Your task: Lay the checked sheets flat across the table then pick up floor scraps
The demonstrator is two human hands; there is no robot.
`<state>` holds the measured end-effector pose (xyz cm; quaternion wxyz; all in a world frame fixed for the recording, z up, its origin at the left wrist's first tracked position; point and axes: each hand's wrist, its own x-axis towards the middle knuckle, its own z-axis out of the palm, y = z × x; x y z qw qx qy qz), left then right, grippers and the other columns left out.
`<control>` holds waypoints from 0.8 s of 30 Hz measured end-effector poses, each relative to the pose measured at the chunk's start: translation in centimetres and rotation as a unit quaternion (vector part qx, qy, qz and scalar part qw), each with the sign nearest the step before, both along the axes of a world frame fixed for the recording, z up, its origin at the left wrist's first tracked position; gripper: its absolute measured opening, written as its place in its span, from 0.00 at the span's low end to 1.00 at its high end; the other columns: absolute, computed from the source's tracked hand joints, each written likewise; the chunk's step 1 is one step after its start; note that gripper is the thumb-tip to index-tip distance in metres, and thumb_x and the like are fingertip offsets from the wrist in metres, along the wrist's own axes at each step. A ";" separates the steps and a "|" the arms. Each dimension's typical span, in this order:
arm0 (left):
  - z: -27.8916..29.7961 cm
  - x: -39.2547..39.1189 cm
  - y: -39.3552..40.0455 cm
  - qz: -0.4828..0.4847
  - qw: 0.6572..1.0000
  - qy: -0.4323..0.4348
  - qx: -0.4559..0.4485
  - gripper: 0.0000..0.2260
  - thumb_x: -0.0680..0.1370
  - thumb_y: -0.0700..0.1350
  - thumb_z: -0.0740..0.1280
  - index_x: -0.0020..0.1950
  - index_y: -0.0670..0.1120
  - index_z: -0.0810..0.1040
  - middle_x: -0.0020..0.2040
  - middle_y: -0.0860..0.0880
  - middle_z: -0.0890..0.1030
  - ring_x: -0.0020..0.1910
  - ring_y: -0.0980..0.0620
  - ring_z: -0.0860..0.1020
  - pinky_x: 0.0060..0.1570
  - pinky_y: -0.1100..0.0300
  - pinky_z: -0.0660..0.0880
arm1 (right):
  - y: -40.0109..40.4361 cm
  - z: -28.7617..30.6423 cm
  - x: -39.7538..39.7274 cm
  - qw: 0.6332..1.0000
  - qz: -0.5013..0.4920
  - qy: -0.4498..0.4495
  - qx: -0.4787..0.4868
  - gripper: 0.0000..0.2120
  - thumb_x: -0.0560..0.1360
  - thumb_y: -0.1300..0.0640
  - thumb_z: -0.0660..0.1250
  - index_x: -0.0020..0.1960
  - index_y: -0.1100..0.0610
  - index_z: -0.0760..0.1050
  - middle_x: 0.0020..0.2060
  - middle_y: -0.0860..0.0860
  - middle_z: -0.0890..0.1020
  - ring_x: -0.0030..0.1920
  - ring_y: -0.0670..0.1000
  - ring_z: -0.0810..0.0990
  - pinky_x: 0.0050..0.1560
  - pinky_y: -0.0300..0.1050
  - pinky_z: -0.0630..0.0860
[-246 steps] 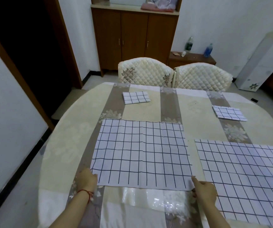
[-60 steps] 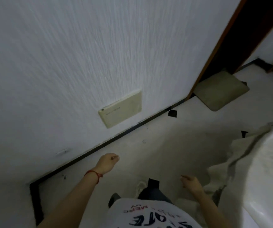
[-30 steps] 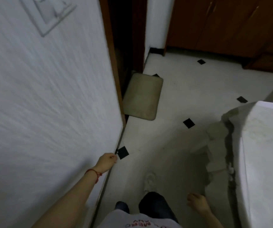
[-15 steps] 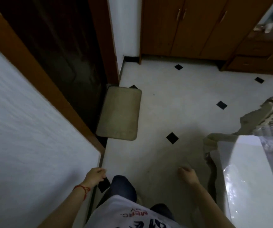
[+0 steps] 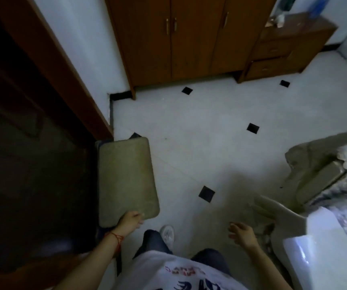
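Near the bottom of the frame, left of centre, the person's left hand hangs with its fingers curled loosely inward, holding nothing that can be made out; it overlaps the near edge of a doormat, though whether it touches the mat cannot be told. A thin red string circles that wrist. The mat is a rounded rectangle of dull olive, short-piled fabric, lying flat beside a dark doorway framed in reddish-brown wood. Lower right of centre, the right hand is spread, fingers apart and slightly bent, empty, above the floor. The floor is pale, smooth tile set with small black diamond insets; no scraps show clearly on it, and a few faint specks are too small to tell. Along the right edge, the table shows a glossy, clear plastic cover over pale cloth whose folds droop in soft olive drapes. No checked sheets lie within view. Across the top stands a brown wooden cabinet with slim metal handles.
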<state>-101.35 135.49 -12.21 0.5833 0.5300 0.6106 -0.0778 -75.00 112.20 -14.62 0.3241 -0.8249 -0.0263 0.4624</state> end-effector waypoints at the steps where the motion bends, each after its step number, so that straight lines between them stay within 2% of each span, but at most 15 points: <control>1: 0.2 2.1 1.8 -0.025 1.000 -0.006 0.000 0.12 0.79 0.40 0.58 0.38 0.42 0.75 0.35 0.47 0.74 0.35 0.52 0.72 0.41 0.62 0.72 | 0.2 0.0 0.7 1.000 -0.018 -0.004 0.003 0.14 0.78 0.63 0.57 0.61 0.69 0.71 0.48 0.60 0.77 0.38 0.55 0.77 0.34 0.41 0.70; 2: 0.5 4.4 3.3 -0.059 0.998 -0.005 0.005 0.13 0.79 0.41 0.59 0.35 0.44 0.74 0.35 0.48 0.74 0.36 0.52 0.73 0.41 0.62 0.71 | 0.3 0.2 1.2 0.999 -0.042 -0.001 0.004 0.14 0.78 0.63 0.57 0.61 0.68 0.71 0.48 0.60 0.77 0.39 0.56 0.77 0.35 0.42 0.70; 4: 1.4 9.2 6.0 -0.125 0.992 -0.013 0.021 0.12 0.79 0.40 0.59 0.36 0.45 0.74 0.35 0.49 0.75 0.37 0.52 0.74 0.35 0.65 0.70 | 0.4 0.5 2.2 0.997 -0.080 0.001 0.003 0.13 0.78 0.63 0.57 0.60 0.67 0.71 0.48 0.60 0.77 0.40 0.55 0.77 0.36 0.42 0.71; 7: 2.0 16.6 9.1 -0.184 0.981 -0.038 0.047 0.07 0.79 0.38 0.59 0.49 0.39 0.76 0.36 0.47 0.75 0.35 0.53 0.73 0.26 0.75 0.70 | 0.6 0.4 3.6 0.990 -0.139 0.007 0.021 0.12 0.78 0.63 0.57 0.60 0.65 0.71 0.48 0.60 0.77 0.41 0.54 0.77 0.35 0.39 0.71; 8: 2.0 19.3 10.0 -0.204 0.976 -0.042 0.056 0.08 0.79 0.38 0.59 0.52 0.37 0.76 0.38 0.45 0.76 0.34 0.54 0.73 0.25 0.74 0.70 | 0.9 0.4 4.4 0.987 -0.160 0.005 0.023 0.11 0.79 0.63 0.57 0.59 0.64 0.72 0.47 0.59 0.77 0.41 0.54 0.77 0.35 0.39 0.70; 10: 2.0 23.1 11.0 -0.238 0.968 -0.043 0.066 0.09 0.78 0.40 0.60 0.53 0.37 0.77 0.40 0.44 0.78 0.33 0.55 0.73 0.28 0.69 0.70 | 1.5 0.3 5.6 0.982 -0.187 0.000 0.032 0.10 0.79 0.62 0.57 0.57 0.62 0.72 0.46 0.57 0.77 0.43 0.54 0.77 0.36 0.39 0.70; 13: 1.8 29.2 11.6 -0.297 0.952 -0.044 0.063 0.06 0.78 0.41 0.60 0.48 0.42 0.76 0.37 0.49 0.77 0.35 0.55 0.74 0.32 0.66 0.68 | 2.1 -0.2 8.9 0.970 -0.237 -0.016 0.055 0.10 0.78 0.62 0.59 0.56 0.64 0.73 0.42 0.55 0.78 0.43 0.54 0.78 0.42 0.41 0.74; 15: 2.2 32.2 11.5 -0.344 0.936 -0.038 0.059 0.07 0.79 0.42 0.59 0.45 0.44 0.76 0.38 0.50 0.77 0.37 0.53 0.75 0.34 0.65 0.68 | 2.7 0.2 10.6 0.966 -0.254 -0.025 0.052 0.09 0.78 0.61 0.59 0.55 0.63 0.73 0.41 0.55 0.78 0.40 0.50 0.77 0.38 0.36 0.73; 17: 2.6 34.6 11.0 -0.385 0.920 -0.045 0.057 0.07 0.79 0.42 0.59 0.47 0.42 0.76 0.40 0.48 0.77 0.40 0.51 0.75 0.35 0.66 0.69 | 3.1 0.8 11.9 0.958 -0.276 -0.043 0.065 0.09 0.78 0.60 0.60 0.55 0.62 0.74 0.42 0.56 0.79 0.39 0.50 0.78 0.37 0.36 0.75; 19: 3.3 37.3 10.5 -0.422 0.903 -0.057 0.062 0.07 0.79 0.42 0.59 0.49 0.42 0.76 0.43 0.45 0.78 0.42 0.50 0.74 0.36 0.67 0.69 | 3.3 1.8 13.1 0.947 -0.305 -0.056 0.086 0.07 0.77 0.59 0.61 0.53 0.55 0.75 0.48 0.59 0.80 0.45 0.54 0.80 0.48 0.48 0.79; 20: 3.6 38.7 10.3 -0.441 0.893 -0.062 0.064 0.07 0.79 0.41 0.59 0.49 0.42 0.76 0.44 0.44 0.78 0.44 0.49 0.75 0.37 0.66 0.69 | 3.3 2.3 13.5 0.941 -0.321 -0.061 0.088 0.06 0.77 0.59 0.61 0.53 0.53 0.74 0.51 0.60 0.80 0.49 0.56 0.80 0.53 0.53 0.78; 21: 3.9 40.0 9.9 -0.464 0.881 -0.068 0.066 0.07 0.79 0.41 0.59 0.50 0.42 0.77 0.45 0.44 0.78 0.45 0.48 0.75 0.39 0.65 0.71 | 3.3 3.1 13.8 0.934 -0.340 -0.065 0.089 0.07 0.77 0.59 0.61 0.54 0.53 0.74 0.54 0.60 0.80 0.51 0.56 0.80 0.56 0.54 0.77; 22: 4.4 41.4 9.6 -0.488 0.866 -0.077 0.072 0.08 0.79 0.41 0.59 0.52 0.42 0.77 0.46 0.45 0.78 0.46 0.48 0.75 0.43 0.63 0.72 | 3.3 4.0 14.0 0.924 -0.364 -0.067 0.096 0.09 0.77 0.59 0.61 0.56 0.55 0.74 0.55 0.58 0.79 0.51 0.55 0.80 0.55 0.49 0.78; 24: 5.3 44.5 9.0 -0.542 0.830 -0.103 0.086 0.10 0.78 0.41 0.61 0.56 0.41 0.78 0.48 0.45 0.79 0.48 0.48 0.77 0.55 0.57 0.74 | 3.2 6.0 14.4 0.902 -0.409 -0.087 0.109 0.11 0.77 0.59 0.61 0.59 0.58 0.74 0.53 0.55 0.79 0.47 0.47 0.79 0.46 0.33 0.77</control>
